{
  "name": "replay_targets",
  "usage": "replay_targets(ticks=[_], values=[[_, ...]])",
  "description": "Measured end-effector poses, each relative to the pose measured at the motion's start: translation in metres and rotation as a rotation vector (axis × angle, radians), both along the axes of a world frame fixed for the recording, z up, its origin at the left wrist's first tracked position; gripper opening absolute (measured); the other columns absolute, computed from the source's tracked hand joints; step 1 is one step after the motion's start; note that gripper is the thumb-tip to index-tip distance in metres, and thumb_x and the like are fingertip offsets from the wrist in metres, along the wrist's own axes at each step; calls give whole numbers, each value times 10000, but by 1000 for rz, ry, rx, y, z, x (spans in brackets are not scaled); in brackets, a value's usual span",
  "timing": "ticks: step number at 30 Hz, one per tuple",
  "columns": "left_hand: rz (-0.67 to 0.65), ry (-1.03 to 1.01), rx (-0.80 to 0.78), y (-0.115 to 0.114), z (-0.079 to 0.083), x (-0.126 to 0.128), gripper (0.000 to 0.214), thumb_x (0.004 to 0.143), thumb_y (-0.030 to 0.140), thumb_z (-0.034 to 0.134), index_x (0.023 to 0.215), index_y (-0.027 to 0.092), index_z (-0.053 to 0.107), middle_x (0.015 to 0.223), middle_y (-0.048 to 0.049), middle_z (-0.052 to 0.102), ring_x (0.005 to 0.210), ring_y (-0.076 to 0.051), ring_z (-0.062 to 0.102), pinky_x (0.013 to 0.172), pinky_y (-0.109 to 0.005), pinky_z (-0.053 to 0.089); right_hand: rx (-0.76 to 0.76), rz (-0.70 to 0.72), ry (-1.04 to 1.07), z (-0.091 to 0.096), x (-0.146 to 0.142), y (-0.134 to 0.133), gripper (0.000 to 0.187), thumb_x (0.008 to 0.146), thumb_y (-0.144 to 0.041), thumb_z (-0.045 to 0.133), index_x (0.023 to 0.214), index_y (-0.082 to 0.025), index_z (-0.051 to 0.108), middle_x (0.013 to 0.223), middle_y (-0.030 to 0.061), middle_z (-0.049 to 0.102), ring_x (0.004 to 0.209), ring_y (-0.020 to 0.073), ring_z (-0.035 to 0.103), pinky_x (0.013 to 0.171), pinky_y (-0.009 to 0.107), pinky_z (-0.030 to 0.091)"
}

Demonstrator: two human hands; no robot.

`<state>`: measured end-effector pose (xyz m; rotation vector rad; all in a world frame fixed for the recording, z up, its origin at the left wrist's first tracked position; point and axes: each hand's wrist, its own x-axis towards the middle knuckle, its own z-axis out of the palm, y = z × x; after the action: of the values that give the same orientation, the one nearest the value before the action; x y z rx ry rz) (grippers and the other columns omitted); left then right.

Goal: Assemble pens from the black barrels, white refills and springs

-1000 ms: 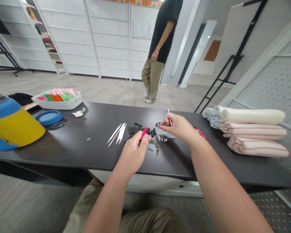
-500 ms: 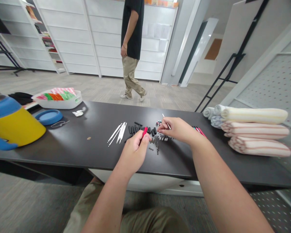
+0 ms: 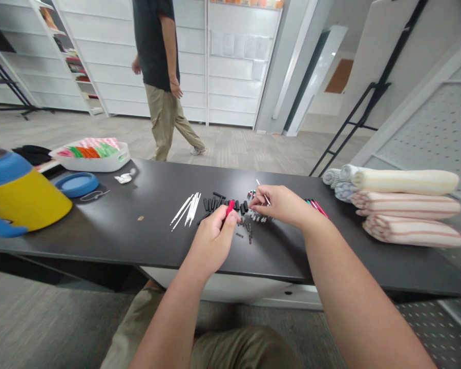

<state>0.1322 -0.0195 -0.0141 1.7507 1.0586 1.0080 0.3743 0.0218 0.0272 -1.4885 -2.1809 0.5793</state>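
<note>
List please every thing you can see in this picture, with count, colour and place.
table: one, black, across the middle
white rods: a small bunch, white, mid-table
black tubes: several, black, beside the rods
small parts: many, dark and silvery, between the hands
jug: one, yellow and blue, far left
lid: one, blue, by the jug
tray: one, white, holding coloured strips, back left
towels: a stack of rolls, striped, right end
person: one, black shirt, walking behind
left hand: holds a red piece
right hand: holds a thin white rod
</note>
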Motion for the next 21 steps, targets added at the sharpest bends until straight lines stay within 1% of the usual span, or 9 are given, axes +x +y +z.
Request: replay_targets(ticks=[8, 13, 21], values=[[-1, -8, -7, 0, -1, 0, 361, 1066, 486, 416, 1003, 214, 646, 803, 7, 634, 645, -128, 508, 606, -247, 354, 5, -5, -2, -1, 0, 0, 346, 823, -201, 665, 742, -256, 333, 873, -22, 791, 873, 200, 763, 761, 287, 480], [-8, -3, -6, 0, -1, -1, 354, 1064, 477, 421, 1014, 209, 648, 794, 9, 629, 643, -126, 509, 612, -249, 363, 11, 25, -25, -2, 1, 2, 331, 829, -200, 668, 744, -252, 352, 876, -22, 790, 862, 191, 758, 754, 280, 476], [-12, -1, -21, -1, 0, -1, 369, 1070, 499, 413, 1009, 214, 641, 828, 3, 644, 655, -125, 502, 607, -246, 347, 21, 18, -64, -6, 3, 3, 299, 809, -168, 661, 735, -252, 384, 869, -30, 787, 835, 187, 746, 741, 286, 477]])
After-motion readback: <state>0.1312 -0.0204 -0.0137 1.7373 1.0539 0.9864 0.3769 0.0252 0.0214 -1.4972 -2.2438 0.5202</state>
